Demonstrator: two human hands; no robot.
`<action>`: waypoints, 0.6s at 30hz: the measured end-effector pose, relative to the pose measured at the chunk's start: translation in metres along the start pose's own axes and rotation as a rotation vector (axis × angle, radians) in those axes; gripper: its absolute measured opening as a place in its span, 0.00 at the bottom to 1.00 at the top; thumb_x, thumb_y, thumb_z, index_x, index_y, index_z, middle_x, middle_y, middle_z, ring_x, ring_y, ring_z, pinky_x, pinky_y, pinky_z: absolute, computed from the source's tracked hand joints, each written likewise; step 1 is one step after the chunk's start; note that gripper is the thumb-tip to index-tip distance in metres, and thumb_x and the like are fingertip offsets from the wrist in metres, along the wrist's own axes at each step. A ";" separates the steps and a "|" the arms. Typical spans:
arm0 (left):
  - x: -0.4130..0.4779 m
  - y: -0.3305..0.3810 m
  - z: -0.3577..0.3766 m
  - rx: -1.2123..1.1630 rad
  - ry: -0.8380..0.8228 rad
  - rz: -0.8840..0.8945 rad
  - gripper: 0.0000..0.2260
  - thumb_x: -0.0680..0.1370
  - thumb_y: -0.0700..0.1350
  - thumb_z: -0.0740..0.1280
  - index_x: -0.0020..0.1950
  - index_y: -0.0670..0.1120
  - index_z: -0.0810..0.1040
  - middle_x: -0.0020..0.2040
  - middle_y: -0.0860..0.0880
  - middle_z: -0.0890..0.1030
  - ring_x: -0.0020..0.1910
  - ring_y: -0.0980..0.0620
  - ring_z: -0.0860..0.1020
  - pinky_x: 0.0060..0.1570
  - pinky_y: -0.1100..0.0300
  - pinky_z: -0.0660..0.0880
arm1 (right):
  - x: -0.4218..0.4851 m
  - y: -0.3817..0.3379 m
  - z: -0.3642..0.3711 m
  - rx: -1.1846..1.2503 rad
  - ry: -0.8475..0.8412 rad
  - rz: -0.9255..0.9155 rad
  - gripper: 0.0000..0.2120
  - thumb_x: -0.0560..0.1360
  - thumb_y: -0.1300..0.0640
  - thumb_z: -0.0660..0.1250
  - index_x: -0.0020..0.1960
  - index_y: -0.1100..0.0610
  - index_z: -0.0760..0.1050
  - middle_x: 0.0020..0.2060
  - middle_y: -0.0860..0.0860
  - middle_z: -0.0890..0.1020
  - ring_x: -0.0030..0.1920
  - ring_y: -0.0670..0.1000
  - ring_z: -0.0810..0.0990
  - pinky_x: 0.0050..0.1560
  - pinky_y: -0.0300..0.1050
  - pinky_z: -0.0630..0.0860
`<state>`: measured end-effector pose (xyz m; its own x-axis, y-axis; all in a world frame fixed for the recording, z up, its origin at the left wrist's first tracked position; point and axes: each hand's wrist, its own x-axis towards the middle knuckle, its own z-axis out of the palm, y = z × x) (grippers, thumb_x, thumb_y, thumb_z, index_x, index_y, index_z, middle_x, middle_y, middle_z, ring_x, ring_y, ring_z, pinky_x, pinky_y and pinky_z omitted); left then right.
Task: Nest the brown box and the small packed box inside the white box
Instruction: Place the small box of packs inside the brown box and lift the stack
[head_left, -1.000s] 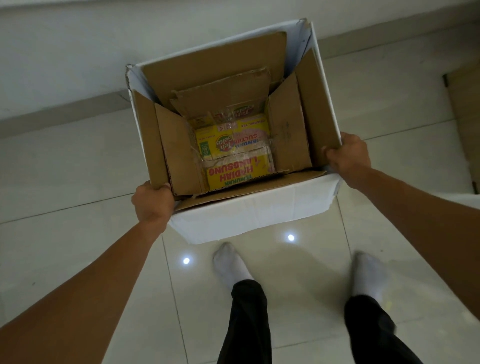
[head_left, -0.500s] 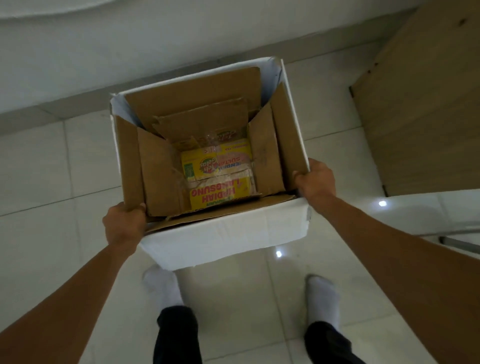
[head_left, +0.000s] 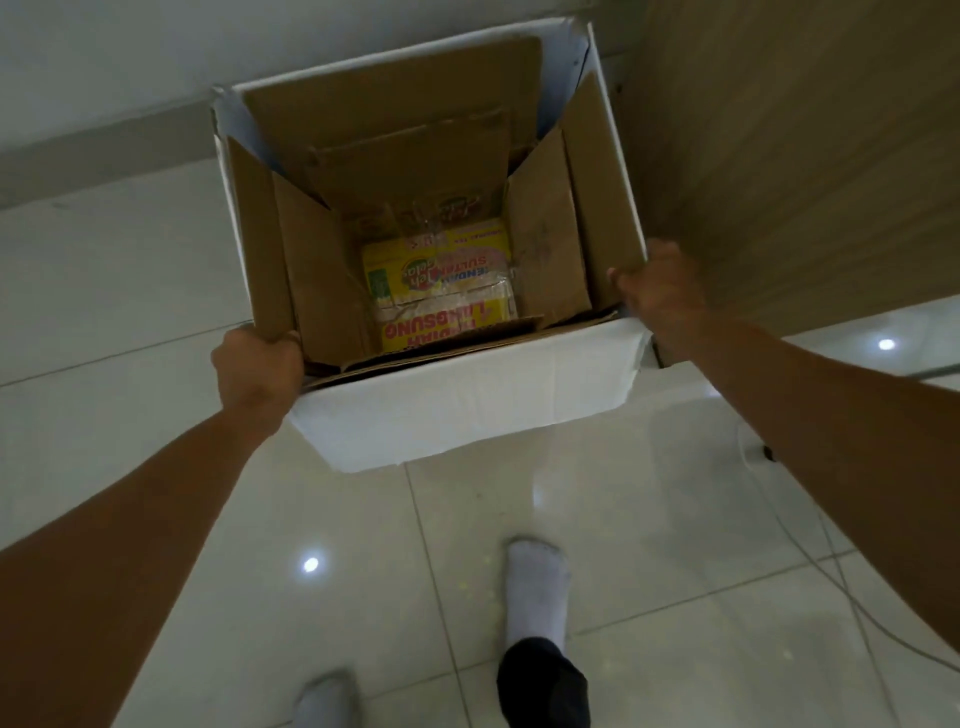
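I hold the white box (head_left: 467, 400) up in front of me, above the floor. My left hand (head_left: 257, 366) grips its near left corner and my right hand (head_left: 662, 293) grips its near right corner. Inside it sits the brown box (head_left: 543, 249) with its flaps standing open. At the bottom of the brown box lies the small packed box (head_left: 441, 291), yellow with red lettering. Its near edge is hidden behind a brown flap.
A wooden panel (head_left: 810, 156) stands close to the right of the box. A white wall (head_left: 104, 67) with a grey skirting runs behind. My socked feet (head_left: 537, 582) stand on glossy white tiles. A thin cable (head_left: 831, 566) lies on the floor at the right.
The view has swung right, and the wooden panel now stands right beside the box. My feet have stepped. Both hands keep the same hold on the white box.
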<state>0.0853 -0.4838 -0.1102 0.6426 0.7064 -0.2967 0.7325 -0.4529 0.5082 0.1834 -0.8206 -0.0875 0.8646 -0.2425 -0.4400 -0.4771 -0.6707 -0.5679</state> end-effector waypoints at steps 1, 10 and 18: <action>-0.002 0.006 0.005 0.003 -0.001 0.011 0.02 0.69 0.41 0.64 0.40 0.44 0.75 0.37 0.44 0.76 0.35 0.43 0.75 0.36 0.56 0.70 | 0.004 0.003 -0.005 0.002 0.006 0.003 0.15 0.73 0.59 0.67 0.59 0.62 0.75 0.55 0.62 0.81 0.55 0.62 0.80 0.57 0.55 0.77; -0.022 0.050 0.037 0.022 -0.082 0.073 0.11 0.74 0.43 0.64 0.49 0.37 0.78 0.41 0.43 0.76 0.37 0.47 0.73 0.37 0.59 0.68 | 0.024 0.013 -0.044 -0.212 0.067 0.063 0.18 0.73 0.60 0.66 0.62 0.61 0.71 0.57 0.62 0.78 0.56 0.63 0.77 0.55 0.55 0.75; -0.034 0.069 0.053 0.020 -0.184 0.064 0.09 0.76 0.45 0.64 0.47 0.39 0.76 0.40 0.45 0.75 0.30 0.55 0.70 0.25 0.65 0.62 | 0.034 0.009 -0.069 -0.205 0.014 0.174 0.22 0.72 0.63 0.65 0.65 0.61 0.67 0.60 0.63 0.76 0.58 0.64 0.76 0.50 0.51 0.74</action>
<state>0.1262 -0.5679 -0.1076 0.7167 0.5655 -0.4082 0.6922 -0.5052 0.5154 0.2191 -0.8834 -0.0598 0.7753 -0.3751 -0.5082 -0.5781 -0.7456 -0.3315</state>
